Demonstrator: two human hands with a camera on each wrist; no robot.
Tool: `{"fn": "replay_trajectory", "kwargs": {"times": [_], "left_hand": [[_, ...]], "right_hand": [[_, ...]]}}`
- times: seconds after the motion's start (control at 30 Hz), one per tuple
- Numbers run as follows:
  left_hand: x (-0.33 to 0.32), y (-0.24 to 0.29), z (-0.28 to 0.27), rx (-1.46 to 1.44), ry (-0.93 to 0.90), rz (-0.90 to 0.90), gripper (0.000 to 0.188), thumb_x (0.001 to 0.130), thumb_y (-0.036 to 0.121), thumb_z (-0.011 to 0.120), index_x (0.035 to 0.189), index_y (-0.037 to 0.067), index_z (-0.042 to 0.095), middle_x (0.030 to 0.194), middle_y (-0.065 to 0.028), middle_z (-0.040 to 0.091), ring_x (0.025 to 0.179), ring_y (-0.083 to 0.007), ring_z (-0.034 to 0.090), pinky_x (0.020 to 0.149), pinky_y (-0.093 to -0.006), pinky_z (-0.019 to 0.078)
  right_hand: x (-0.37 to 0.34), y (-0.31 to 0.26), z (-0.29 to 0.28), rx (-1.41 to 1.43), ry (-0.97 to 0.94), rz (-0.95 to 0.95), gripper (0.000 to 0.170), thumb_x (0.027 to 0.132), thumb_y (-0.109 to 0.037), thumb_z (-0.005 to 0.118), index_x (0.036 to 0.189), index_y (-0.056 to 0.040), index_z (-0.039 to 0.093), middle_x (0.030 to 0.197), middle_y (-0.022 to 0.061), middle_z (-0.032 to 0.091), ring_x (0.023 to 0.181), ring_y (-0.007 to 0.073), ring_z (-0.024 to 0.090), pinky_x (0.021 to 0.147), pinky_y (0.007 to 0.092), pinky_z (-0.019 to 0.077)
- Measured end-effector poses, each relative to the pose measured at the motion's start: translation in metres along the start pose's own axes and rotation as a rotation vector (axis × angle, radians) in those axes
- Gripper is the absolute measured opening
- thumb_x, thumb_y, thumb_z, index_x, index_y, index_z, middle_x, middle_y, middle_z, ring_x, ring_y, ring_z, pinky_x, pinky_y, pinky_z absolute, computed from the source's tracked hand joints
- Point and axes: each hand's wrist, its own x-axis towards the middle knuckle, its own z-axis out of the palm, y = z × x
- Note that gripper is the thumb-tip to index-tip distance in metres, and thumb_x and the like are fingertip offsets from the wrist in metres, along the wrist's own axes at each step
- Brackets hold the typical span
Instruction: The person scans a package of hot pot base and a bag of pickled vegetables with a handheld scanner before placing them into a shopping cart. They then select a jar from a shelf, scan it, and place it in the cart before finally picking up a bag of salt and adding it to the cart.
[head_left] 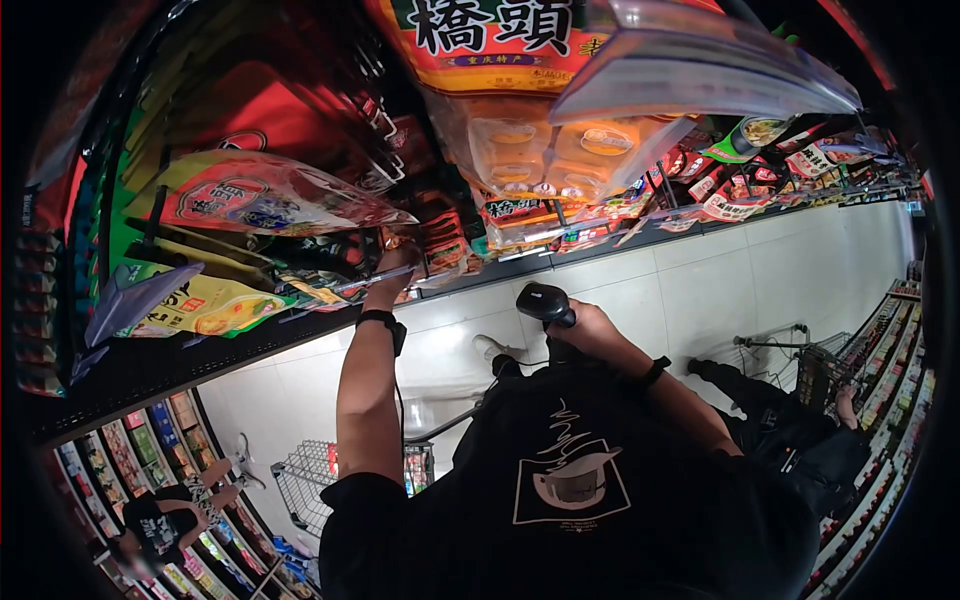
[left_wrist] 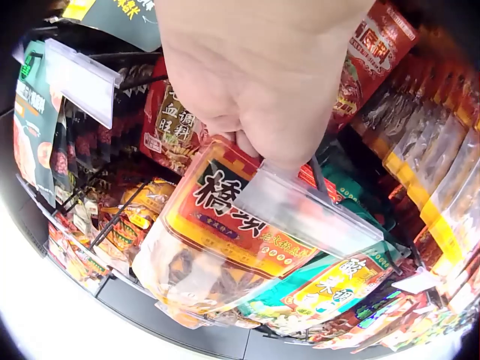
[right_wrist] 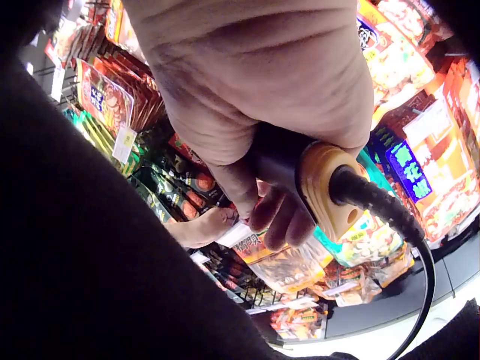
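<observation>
My left hand (head_left: 393,272) reaches in among packets hanging on a shop rack. In the left wrist view, its fingers curl at the top edge of a red and orange hotpot seasoning packet (left_wrist: 206,229) with a clear lower part; the fingertips are hidden. A clear price tag holder (left_wrist: 307,210) overlaps that packet's right side. My right hand (head_left: 592,335) grips a black barcode scanner (head_left: 545,302) in front of my body. Its yellowish handle end (right_wrist: 328,191) and coiled cable (right_wrist: 382,206) show in the right wrist view.
A large orange packet (head_left: 540,140) and clear tag holder (head_left: 700,75) hang close overhead. Teal packets (left_wrist: 330,289) hang beside the gripped one. Behind me are a shopping cart (head_left: 300,480), a person (head_left: 165,525) at left, and another person (head_left: 800,440) with a cart at right.
</observation>
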Motion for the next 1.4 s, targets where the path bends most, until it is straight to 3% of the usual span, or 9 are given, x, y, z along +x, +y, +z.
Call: {"fn": "replay_trajectory", "kwargs": {"times": [0.2,0.3,0.53,0.6,0.73,0.97,1.1,1.23,1.4], "left_hand": [[0.011,-0.005,0.006,0.02,0.017,-0.036,0.025,0.098,0.031,0.07,0.113,0.011,0.074,0.103,-0.0204,0.078,0.099,-0.0437,0.075,0.083,-0.0525,0.0594],[0.011,-0.004,0.008,0.069,0.035,-0.03,0.026,0.097,0.031,0.07,0.113,0.011,0.074,0.102,-0.0203,0.078,0.099,-0.0435,0.075,0.083,-0.053,0.0595],[0.007,0.028,-0.006,0.271,0.013,-0.166,0.022,0.098,0.028,0.07,0.11,0.01,0.076,0.103,-0.0184,0.079,0.098,-0.043,0.075,0.084,-0.0524,0.0594],[-0.004,0.034,-0.01,0.183,0.074,-0.14,0.021,0.099,0.026,0.07,0.111,0.011,0.077,0.105,-0.0181,0.078,0.098,-0.0429,0.074,0.085,-0.0521,0.0591],[-0.047,0.053,-0.005,0.066,0.4,-0.041,0.022,0.101,0.023,0.068,0.116,0.01,0.077,0.11,-0.0179,0.078,0.102,-0.0428,0.073,0.086,-0.051,0.0588],[-0.2,0.167,-0.014,-0.194,0.74,-0.545,0.022,0.105,0.034,0.071,0.107,0.014,0.079,0.066,-0.0118,0.071,0.06,-0.0286,0.073,0.055,-0.0399,0.0545],[-0.293,0.173,0.002,0.147,0.758,-0.871,0.038,0.101,0.051,0.071,0.091,0.016,0.08,0.062,-0.0092,0.068,0.059,-0.0299,0.071,0.055,-0.042,0.0534],[-0.392,0.167,0.02,0.189,0.666,-1.351,0.031,0.1,0.041,0.071,0.11,0.012,0.078,0.1,-0.0167,0.076,0.088,-0.0376,0.074,0.078,-0.0499,0.0593],[-0.526,0.169,0.092,0.271,0.628,-1.73,0.072,0.092,0.042,0.079,0.146,0.003,0.054,0.142,-0.0185,0.061,0.136,-0.0417,0.056,0.107,-0.0577,0.0492]], "right_hand": [[-0.004,0.001,-0.001,0.033,0.011,-0.017,0.039,0.087,-0.033,0.081,0.111,-0.0037,0.072,0.1,0.0175,0.077,0.097,0.0346,0.075,0.09,0.044,0.0573],[-0.004,-0.004,-0.003,-0.02,0.013,0.031,0.024,0.091,-0.019,0.079,0.111,-0.0083,0.075,0.099,0.0061,0.081,0.096,0.0195,0.076,0.091,0.0348,0.0576],[-0.002,0.0,-0.004,-0.05,0.032,0.008,0.029,0.089,-0.024,0.081,0.112,-0.007,0.074,0.099,0.0094,0.079,0.095,0.0245,0.076,0.09,0.0372,0.0575],[-0.004,-0.003,-0.008,-0.005,0.007,-0.008,0.039,0.087,-0.031,0.081,0.113,-0.004,0.071,0.099,0.0163,0.077,0.096,0.033,0.075,0.091,0.0426,0.0567],[0.001,-0.009,-0.018,0.027,-0.03,0.001,0.034,0.088,-0.026,0.081,0.112,-0.0036,0.071,0.097,0.0123,0.077,0.093,0.0261,0.075,0.089,0.0395,0.0569],[0.032,-0.015,-0.028,0.23,-0.188,-0.1,0.029,0.09,-0.013,0.081,0.115,-0.0015,0.07,0.096,0.007,0.078,0.09,0.0156,0.075,0.085,0.0328,0.0583],[0.05,-0.04,-0.028,-0.02,-0.271,-0.143,0.034,0.092,-0.007,0.081,0.122,0.0015,0.066,0.098,0.01,0.079,0.087,0.0158,0.077,0.078,0.0313,0.0617],[0.069,-0.042,-0.017,-0.091,-0.362,-0.183,0.036,0.089,-0.013,0.085,0.116,0.003,0.068,0.095,0.0104,0.079,0.085,0.0169,0.077,0.077,0.0326,0.0615],[0.084,-0.046,-0.006,-0.19,-0.527,-0.197,0.04,0.087,-0.018,0.087,0.115,0.0033,0.068,0.092,0.0104,0.078,0.079,0.0182,0.076,0.074,0.0337,0.0602]]}}
